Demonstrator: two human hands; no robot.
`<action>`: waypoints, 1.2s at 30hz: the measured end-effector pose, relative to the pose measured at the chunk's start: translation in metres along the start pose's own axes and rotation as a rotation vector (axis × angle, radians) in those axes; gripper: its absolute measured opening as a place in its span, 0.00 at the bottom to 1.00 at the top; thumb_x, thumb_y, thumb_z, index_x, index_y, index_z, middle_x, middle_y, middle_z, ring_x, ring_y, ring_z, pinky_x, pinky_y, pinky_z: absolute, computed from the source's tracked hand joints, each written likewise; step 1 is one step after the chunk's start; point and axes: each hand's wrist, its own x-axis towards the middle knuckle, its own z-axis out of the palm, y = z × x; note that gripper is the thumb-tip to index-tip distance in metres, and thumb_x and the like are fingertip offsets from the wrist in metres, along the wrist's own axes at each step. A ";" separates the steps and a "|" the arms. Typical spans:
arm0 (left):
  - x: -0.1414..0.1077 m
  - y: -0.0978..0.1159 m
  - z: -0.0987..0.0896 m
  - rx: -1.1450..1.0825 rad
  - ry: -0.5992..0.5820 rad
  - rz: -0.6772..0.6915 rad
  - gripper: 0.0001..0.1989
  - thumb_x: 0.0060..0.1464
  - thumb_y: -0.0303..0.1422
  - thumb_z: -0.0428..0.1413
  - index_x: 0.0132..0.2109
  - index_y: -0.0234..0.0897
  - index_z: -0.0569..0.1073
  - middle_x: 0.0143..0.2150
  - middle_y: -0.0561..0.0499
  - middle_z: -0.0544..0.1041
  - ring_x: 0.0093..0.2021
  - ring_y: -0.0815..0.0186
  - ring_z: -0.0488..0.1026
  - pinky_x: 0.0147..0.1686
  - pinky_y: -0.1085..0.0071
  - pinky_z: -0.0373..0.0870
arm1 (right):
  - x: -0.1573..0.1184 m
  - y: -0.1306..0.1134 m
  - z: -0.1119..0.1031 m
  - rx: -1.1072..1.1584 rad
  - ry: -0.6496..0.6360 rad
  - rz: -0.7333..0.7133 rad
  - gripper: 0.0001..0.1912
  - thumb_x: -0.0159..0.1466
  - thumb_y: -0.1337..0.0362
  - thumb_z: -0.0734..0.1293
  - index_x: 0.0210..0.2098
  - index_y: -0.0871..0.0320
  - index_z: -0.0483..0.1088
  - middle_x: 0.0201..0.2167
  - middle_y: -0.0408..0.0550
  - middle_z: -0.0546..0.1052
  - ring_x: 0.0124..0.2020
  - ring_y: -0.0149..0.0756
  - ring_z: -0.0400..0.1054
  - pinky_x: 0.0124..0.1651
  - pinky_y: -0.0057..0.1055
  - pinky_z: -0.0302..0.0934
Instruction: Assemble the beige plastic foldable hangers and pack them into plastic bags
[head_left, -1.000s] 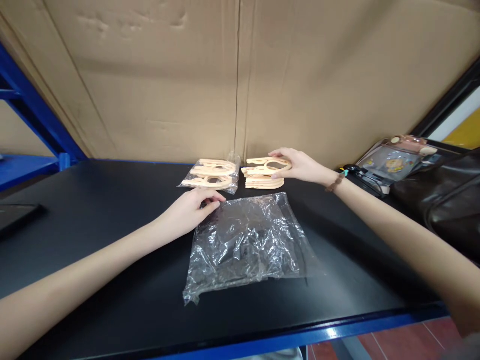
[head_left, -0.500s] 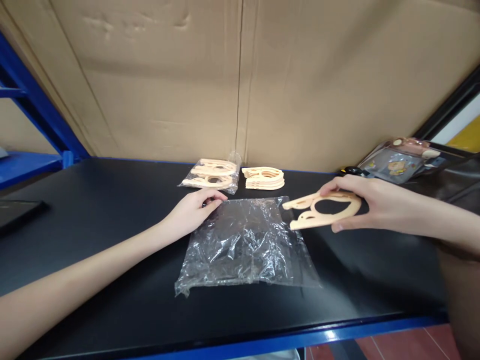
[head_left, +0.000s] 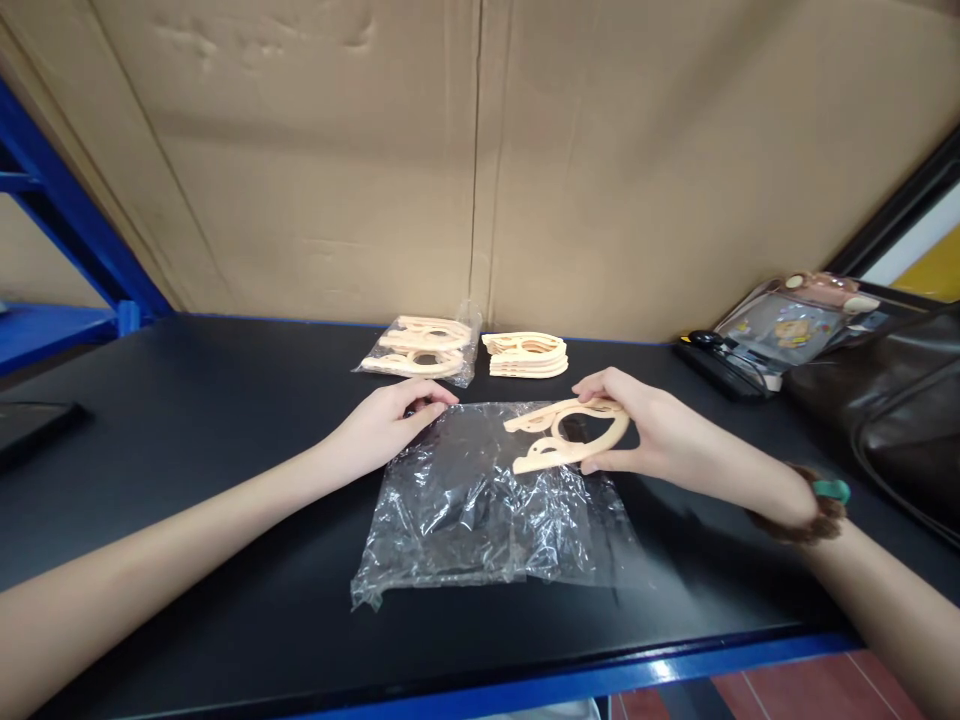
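Observation:
A clear plastic bag [head_left: 480,510] lies flat on the black table. My left hand [head_left: 397,420] pinches the bag's upper left corner between thumb and fingers. In my right hand [head_left: 619,425] is a beige folded plastic hanger [head_left: 551,457], gripped at its rounded end and held over the upper right part of the bag. Behind the bag sits a stack of similar beige hangers [head_left: 527,357]. To the left of that stack, more beige hangers [head_left: 424,350] lie inside a clear bag.
At the right are a black computer mouse [head_left: 705,340], a packaged toy car [head_left: 821,290] and a dark leather bag [head_left: 877,400]. A dark flat object [head_left: 37,425] lies at the left edge. Cardboard [head_left: 315,180] stands behind the table.
My right hand has moved left with the hanger, from beside the bag to over it. My left hand stays at the bag's corner.

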 end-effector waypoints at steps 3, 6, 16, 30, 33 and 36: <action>0.000 0.002 0.000 -0.008 -0.016 0.013 0.17 0.57 0.44 0.47 0.43 0.40 0.75 0.42 0.52 0.77 0.36 0.62 0.71 0.35 0.68 0.64 | 0.000 -0.002 0.010 0.059 -0.002 -0.026 0.28 0.56 0.55 0.72 0.51 0.53 0.60 0.51 0.49 0.69 0.50 0.43 0.67 0.49 0.38 0.65; -0.001 0.004 0.000 -0.015 -0.027 0.022 0.17 0.58 0.43 0.47 0.42 0.40 0.75 0.41 0.52 0.77 0.35 0.63 0.71 0.34 0.69 0.64 | 0.000 -0.006 0.018 0.080 0.023 -0.011 0.29 0.56 0.57 0.71 0.53 0.53 0.58 0.51 0.50 0.69 0.51 0.45 0.67 0.51 0.41 0.64; -0.001 0.003 0.001 -0.043 -0.058 0.058 0.15 0.59 0.41 0.47 0.43 0.41 0.75 0.41 0.53 0.77 0.36 0.64 0.71 0.35 0.70 0.65 | 0.002 -0.015 0.039 0.068 0.100 -0.009 0.32 0.59 0.55 0.70 0.58 0.52 0.54 0.56 0.51 0.65 0.55 0.46 0.65 0.52 0.42 0.65; 0.001 0.005 0.000 -0.070 -0.098 0.107 0.16 0.59 0.42 0.47 0.43 0.40 0.75 0.43 0.52 0.78 0.44 0.61 0.73 0.45 0.67 0.68 | 0.007 -0.013 0.044 0.120 0.098 -0.040 0.35 0.60 0.54 0.69 0.61 0.51 0.51 0.55 0.52 0.66 0.51 0.44 0.68 0.52 0.45 0.65; 0.000 0.005 0.001 -0.072 -0.096 0.087 0.17 0.59 0.44 0.47 0.44 0.40 0.75 0.43 0.52 0.78 0.42 0.61 0.73 0.42 0.67 0.68 | 0.006 -0.017 0.045 -0.083 0.148 -0.006 0.36 0.59 0.48 0.68 0.61 0.55 0.53 0.46 0.51 0.72 0.45 0.47 0.69 0.46 0.45 0.65; -0.001 0.006 0.000 -0.058 -0.057 0.039 0.20 0.58 0.46 0.47 0.48 0.39 0.74 0.42 0.51 0.78 0.35 0.63 0.72 0.35 0.69 0.68 | 0.003 -0.019 0.043 -0.221 0.207 0.016 0.40 0.59 0.44 0.66 0.62 0.59 0.53 0.42 0.52 0.73 0.40 0.47 0.69 0.44 0.44 0.64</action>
